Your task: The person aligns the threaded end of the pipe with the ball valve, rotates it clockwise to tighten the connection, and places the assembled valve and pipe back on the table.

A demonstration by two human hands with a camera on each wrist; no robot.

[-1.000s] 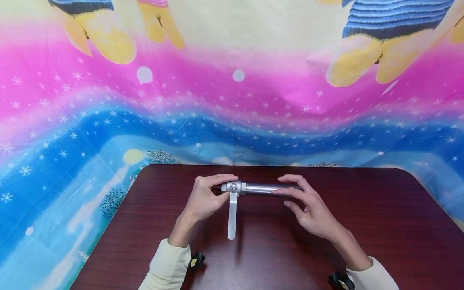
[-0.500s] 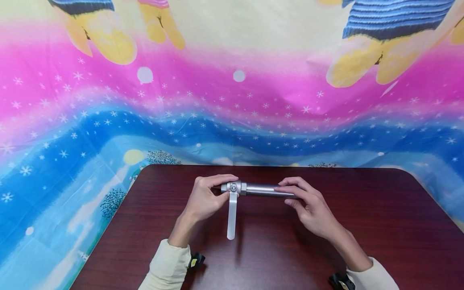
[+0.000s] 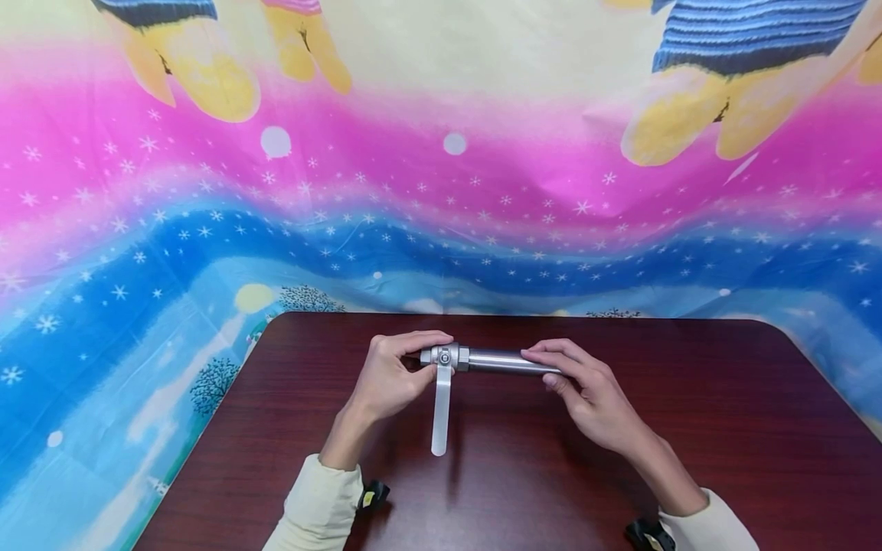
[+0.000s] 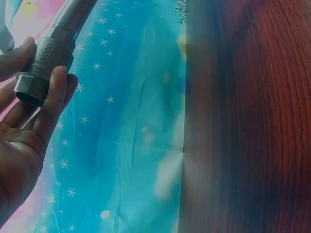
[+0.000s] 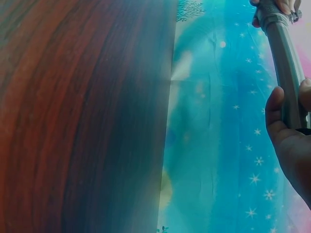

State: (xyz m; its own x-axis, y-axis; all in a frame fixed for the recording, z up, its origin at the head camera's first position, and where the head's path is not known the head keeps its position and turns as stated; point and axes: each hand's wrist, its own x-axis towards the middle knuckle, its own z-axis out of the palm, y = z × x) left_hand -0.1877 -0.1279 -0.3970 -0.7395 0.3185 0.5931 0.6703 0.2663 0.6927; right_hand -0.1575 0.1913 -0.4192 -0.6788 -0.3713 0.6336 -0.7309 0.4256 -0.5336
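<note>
Pipe [image 3: 496,360] now grasped by right hand [image 3: 594,392], its fingers spread looser a second ago, left hand [image 3: 394,380] still gripping attached valve [image 3: 445,357].

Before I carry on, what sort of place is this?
Probably an indoor tabletop workspace, perhaps a makeshift recording corner: a dark wood-grain table, a snowflake-patterned backdrop behind it, and a metal valve joined to a pipe.

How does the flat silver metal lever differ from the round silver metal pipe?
The flat silver metal lever is a thin strip; the round silver metal pipe is a thicker tube. The lever points toward the person, while the pipe runs sideways into the right hand. Both look silvery.
</note>
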